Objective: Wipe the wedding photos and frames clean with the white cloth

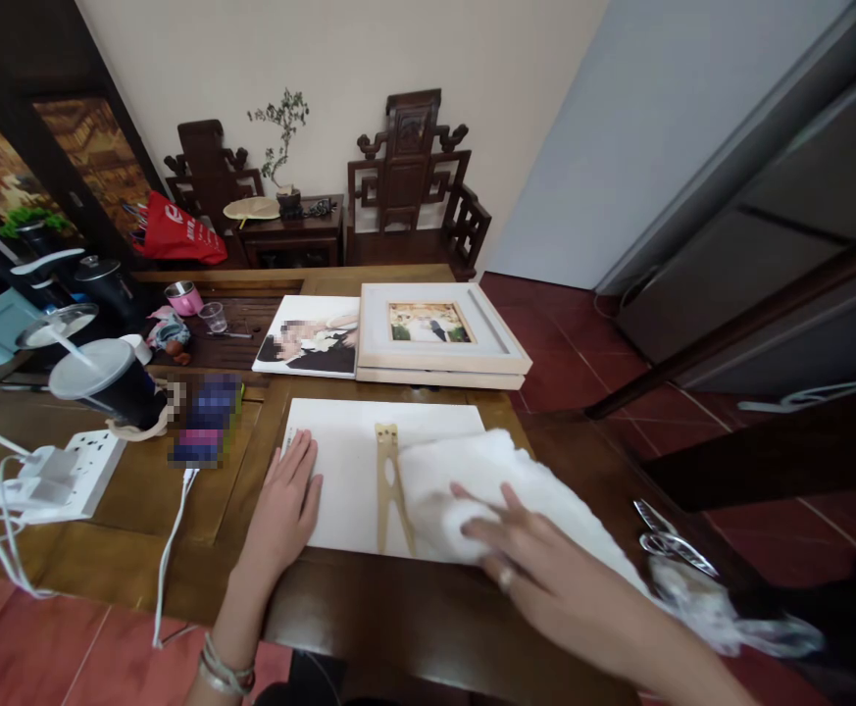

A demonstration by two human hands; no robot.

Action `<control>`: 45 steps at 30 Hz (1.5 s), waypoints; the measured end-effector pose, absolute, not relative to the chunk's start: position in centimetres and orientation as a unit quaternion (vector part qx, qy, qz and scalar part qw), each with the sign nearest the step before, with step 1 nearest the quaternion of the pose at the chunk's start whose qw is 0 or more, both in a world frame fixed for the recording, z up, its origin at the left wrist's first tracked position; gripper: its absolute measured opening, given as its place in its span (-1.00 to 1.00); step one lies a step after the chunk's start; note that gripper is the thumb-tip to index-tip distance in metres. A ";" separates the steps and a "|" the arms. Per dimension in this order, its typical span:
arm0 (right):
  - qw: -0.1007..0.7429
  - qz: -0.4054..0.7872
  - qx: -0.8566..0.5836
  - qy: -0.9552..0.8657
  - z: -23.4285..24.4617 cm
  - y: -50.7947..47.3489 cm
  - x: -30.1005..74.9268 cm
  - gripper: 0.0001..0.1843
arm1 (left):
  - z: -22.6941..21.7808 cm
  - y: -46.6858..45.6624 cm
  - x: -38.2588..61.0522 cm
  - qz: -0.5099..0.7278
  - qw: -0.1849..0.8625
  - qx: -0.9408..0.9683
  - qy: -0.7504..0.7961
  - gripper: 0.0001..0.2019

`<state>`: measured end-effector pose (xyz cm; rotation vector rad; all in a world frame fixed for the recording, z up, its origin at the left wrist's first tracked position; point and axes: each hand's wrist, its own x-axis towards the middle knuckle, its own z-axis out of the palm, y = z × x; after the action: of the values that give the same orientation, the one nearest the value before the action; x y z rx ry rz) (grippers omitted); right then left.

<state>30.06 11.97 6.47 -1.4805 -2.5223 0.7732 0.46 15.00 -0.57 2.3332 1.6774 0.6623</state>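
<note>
On the table (140, 500) to your left stands a dark cup (123, 387) with a translucent lid and a straw, contents hidden; beyond it are a pink cup (183, 298) and a small clear cup (214, 316), their contents too small to tell. You have your left hand (287, 510) open and flat on the left edge of a white board (339, 490), which lies in front of you with a tan folding stand (385, 485) on it. Your right hand (520, 554), blurred, closes its fingers on a white wad (458, 518) over white padding (482, 461) that hides the board's right part. A photo panel (310, 338) and a framed picture (431, 322) bound the far side. A phone (211, 422) lies left; scissors (674, 539) lie right, beside clear plastic (699, 603).
</note>
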 end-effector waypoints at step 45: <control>0.059 0.274 -0.455 -0.846 6.9 15.1 29.9 -0.67 | -0.3 15.2 0.4 0.221 0.099 0.783 0.573 -0.53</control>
<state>29.85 15.07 6.91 -1.3776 -2.5618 0.8290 0.44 15.18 -0.32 2.3169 1.6938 0.6541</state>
